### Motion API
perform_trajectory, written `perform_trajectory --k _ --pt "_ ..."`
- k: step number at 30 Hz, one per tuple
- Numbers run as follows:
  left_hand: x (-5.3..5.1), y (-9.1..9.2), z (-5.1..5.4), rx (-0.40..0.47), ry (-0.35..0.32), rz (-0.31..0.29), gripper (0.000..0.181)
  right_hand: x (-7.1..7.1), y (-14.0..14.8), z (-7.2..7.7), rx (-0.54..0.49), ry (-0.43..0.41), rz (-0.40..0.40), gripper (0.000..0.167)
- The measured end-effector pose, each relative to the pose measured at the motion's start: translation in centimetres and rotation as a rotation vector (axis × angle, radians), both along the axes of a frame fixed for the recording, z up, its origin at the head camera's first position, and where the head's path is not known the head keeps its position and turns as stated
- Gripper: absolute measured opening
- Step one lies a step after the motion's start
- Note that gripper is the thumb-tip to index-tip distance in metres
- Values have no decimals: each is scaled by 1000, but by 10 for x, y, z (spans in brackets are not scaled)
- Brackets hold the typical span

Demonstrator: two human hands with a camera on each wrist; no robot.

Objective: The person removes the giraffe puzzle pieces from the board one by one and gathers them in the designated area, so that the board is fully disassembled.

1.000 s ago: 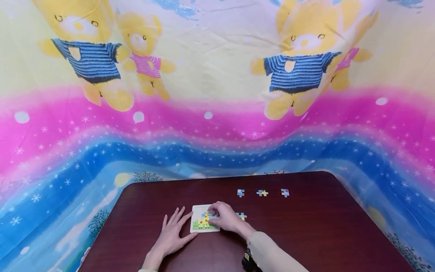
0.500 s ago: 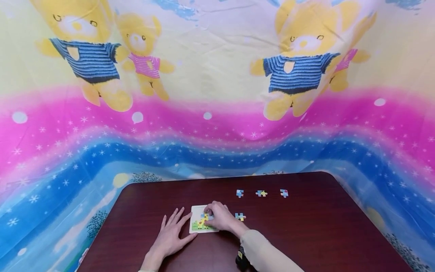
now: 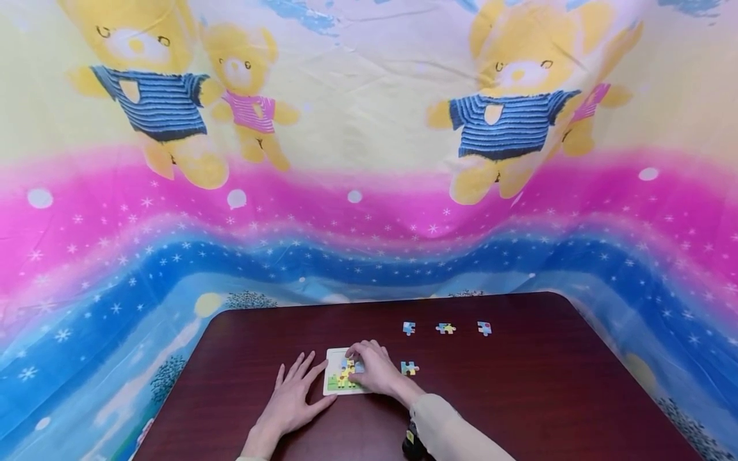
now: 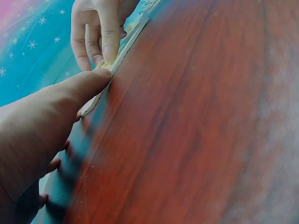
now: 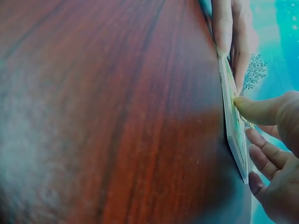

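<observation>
A small jigsaw board [image 3: 336, 354] with a pale frame lies on the dark red table, showing part of a giraffe on green grass. My left hand [image 3: 291, 400] rests flat beside it with spread fingers, its thumb and index fingertip touching the left side. Over the board's right part, my right hand [image 3: 375, 368] bends its thumb and index finger around a puzzle piece [image 3: 350, 363], which they pinch at the board's surface. The hand hides the board's right side. In the right wrist view the thumb [image 5: 257, 109] presses onto the board's face.
Three loose puzzle pieces lie in a row at the back: a left one [image 3: 409, 328], a middle one [image 3: 446, 328] and a right one [image 3: 484, 328]. Another piece [image 3: 409, 368] lies just right of my right hand. A printed bear curtain [image 3: 369, 256] hangs behind the table [image 3: 519, 397].
My right hand has shifted slightly left over the board, and the loose piece beside it shows more fully. The left hand has stayed in place.
</observation>
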State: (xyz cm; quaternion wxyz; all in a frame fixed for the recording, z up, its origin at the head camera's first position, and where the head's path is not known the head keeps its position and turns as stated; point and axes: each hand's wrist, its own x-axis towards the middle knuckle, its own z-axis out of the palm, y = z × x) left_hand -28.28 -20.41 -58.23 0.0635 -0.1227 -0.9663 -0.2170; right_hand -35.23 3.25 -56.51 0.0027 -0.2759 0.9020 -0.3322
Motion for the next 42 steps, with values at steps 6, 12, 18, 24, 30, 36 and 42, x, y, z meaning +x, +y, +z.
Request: perform_trajectory --k 6,12,18,24,30,36,42 --pt "0 1 -1 6 -2 -2 80 -2 1 -8 -52 12 20 35" --pt "-1 1 -1 10 1 -3 79 -25 0 -48 -128 42 43 37" --pt "-2 0 -2 13 -4 -5 79 -22 4 -41 -149 38 95 36" --pt "-1 0 -4 6 11 1 79 -5 9 -11 -167 -30 87 36" --pt "0 1 -3 0 1 3 80 0 22 3 -193 -82 46 38" --pt "0 1 -2 5 -10 10 80 0 47 12 -201 -36 20 39" --pt "0 0 -2 7 -16 12 81 1 80 14 -200 -27 -9 37"
